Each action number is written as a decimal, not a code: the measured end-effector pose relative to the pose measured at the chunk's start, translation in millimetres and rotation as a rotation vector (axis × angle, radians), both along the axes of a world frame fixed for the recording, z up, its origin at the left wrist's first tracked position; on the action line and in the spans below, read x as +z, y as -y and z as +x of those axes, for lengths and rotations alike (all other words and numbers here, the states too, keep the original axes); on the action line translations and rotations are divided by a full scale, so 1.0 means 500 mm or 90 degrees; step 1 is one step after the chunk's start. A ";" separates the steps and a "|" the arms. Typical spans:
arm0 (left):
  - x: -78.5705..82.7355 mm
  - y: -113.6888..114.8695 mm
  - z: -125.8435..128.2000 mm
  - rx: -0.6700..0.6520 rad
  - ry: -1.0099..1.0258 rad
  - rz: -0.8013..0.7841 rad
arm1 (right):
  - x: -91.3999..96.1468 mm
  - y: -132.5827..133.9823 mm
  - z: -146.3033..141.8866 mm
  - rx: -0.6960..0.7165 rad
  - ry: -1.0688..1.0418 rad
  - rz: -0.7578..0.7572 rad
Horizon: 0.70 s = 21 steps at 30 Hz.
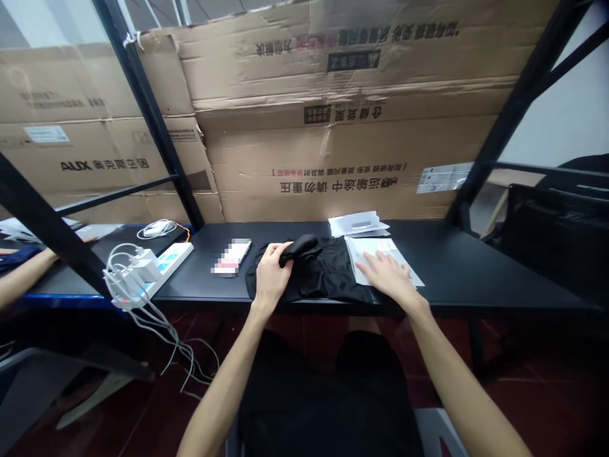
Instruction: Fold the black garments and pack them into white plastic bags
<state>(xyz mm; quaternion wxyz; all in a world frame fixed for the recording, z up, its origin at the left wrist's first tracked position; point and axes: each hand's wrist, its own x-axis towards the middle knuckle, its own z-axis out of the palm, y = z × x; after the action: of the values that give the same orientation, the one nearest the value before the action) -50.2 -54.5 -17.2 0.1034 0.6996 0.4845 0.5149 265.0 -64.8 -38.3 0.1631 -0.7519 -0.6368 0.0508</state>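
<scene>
- Desk [457,260] in the head view: what do the 2 hands have?
- The left hand [273,276] is closed narrow, its fingers curled over a rounded black object [302,249] that lies on a black cloth [323,276]. I cannot tell what the object is.
- And the right hand [387,276]?
- It is open wide and flat, fingers spread on a white printed sheet [375,252] at the cloth's 3 o'clock edge. It holds nothing.
- What lies around them?
- At 12 o'clock from that sheet sits a small stack of white papers [356,223]. At the cloth's 9 o'clock, just beside it, lies a phone [231,257] with its screen blurred out. Farther toward 9 o'clock is a white power strip [166,270] with white chargers [143,263] plugged in, and white cables [162,336] hang over the desk's edge.
- Anyone else?
- Yes, at 9 o'clock, past a black rack post [52,225], a co-worker's forearm [21,279] reaches over a neighbouring desk with a blue edge [57,297]. At 12 o'clock, behind the desk, stand flattened cardboard sheets [342,158], their print upside down.
</scene>
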 end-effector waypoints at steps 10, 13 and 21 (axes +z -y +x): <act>-0.001 0.006 0.027 0.013 0.080 0.019 | 0.043 0.040 -0.130 0.242 -0.371 0.227; -0.004 0.018 0.049 -0.002 0.103 0.027 | 0.047 0.046 -0.189 0.266 -0.536 0.158; -0.039 0.022 0.090 -0.099 0.056 0.015 | 0.049 0.009 -0.241 0.212 -0.909 0.099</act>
<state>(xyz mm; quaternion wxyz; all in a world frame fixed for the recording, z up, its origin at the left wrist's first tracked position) -4.9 -65.6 -36.8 0.1560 0.7132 0.4174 0.5410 144.6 -69.1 -13.8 0.5808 -0.4152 -0.4829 0.5071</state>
